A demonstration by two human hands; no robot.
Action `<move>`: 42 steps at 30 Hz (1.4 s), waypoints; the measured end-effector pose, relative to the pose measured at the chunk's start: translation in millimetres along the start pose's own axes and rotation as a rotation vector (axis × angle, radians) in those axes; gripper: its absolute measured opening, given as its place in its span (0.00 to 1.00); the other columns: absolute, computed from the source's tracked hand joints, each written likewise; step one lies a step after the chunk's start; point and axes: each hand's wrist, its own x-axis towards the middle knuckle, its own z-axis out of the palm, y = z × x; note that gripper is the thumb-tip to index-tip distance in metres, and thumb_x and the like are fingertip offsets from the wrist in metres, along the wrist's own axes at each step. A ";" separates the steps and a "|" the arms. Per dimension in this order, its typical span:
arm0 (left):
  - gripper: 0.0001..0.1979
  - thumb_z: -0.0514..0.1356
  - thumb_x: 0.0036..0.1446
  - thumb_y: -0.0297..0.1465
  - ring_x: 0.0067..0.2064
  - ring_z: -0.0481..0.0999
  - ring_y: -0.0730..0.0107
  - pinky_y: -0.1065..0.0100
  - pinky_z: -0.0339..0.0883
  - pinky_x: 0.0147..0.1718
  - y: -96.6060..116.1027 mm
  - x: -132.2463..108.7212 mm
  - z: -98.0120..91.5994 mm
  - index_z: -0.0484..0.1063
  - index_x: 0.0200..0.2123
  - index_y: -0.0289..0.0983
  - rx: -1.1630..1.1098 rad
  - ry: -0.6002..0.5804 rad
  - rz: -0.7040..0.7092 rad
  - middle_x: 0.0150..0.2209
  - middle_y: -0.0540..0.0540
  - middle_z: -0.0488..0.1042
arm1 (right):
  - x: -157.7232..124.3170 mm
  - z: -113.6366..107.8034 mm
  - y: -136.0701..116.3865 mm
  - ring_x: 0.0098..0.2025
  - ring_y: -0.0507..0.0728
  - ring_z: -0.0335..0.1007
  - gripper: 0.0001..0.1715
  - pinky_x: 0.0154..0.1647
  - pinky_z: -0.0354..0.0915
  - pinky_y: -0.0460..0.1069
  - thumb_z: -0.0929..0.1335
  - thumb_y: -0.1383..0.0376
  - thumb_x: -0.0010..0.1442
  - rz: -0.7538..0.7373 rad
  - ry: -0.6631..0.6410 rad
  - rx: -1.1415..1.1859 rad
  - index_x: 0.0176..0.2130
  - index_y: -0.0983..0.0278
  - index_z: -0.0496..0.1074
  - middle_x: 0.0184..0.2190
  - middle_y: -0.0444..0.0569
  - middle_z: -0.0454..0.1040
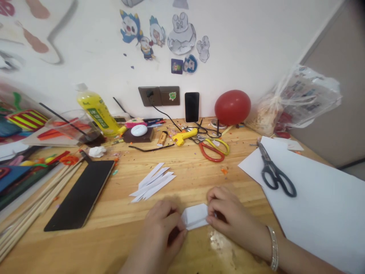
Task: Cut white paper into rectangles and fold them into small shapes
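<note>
A small folded piece of white paper (196, 217) lies between my two hands, low over the wooden table. My left hand (165, 228) pinches its left end between thumb and fingers. At the opposite end, my right hand (228, 213) grips the paper the same way; a pale bracelet circles that wrist. Just beyond my left hand rests a loose pile of white paper strips (154, 182). To the right, black-handled scissors (273, 173) lie on large white paper sheets (316, 201).
Left are a black slab (82, 194) and wooden sticks (37, 209). Farther back stand a yellow bottle (98, 108), a yellow glue gun (184, 136), red-and-yellow-handled scissors (212, 150), a phone (192, 107), a red balloon (232, 107) and a tied plastic bag (302, 95) along the wall.
</note>
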 end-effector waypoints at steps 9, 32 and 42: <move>0.08 0.55 0.50 0.24 0.30 0.67 0.65 0.64 0.62 0.27 8.6 2.0 5.0 0.64 0.21 0.38 0.068 0.050 -0.053 0.27 0.48 0.66 | -0.7 3.7 -2.2 0.35 0.54 0.62 0.10 0.36 0.57 0.50 0.68 0.76 0.48 0.015 0.024 -0.024 0.24 0.64 0.64 0.30 0.44 0.66; 0.02 0.59 0.52 0.26 0.32 0.69 0.60 0.61 0.65 0.28 6.5 -0.3 8.2 0.70 0.28 0.37 0.424 0.026 0.040 0.30 0.45 0.71 | -5.8 2.6 -3.7 0.40 0.58 0.61 0.10 0.42 0.59 0.55 0.67 0.75 0.51 0.021 0.029 -0.087 0.34 0.63 0.65 0.36 0.48 0.67; 0.12 0.50 0.62 0.31 0.53 0.63 0.55 0.55 0.63 0.44 0.7 3.1 5.7 0.71 0.43 0.47 0.508 0.132 0.486 0.51 0.45 0.68 | -5.4 0.6 -1.7 0.34 0.54 0.65 0.05 0.34 0.62 0.49 0.68 0.64 0.57 -0.147 0.028 -0.151 0.36 0.61 0.70 0.31 0.45 0.71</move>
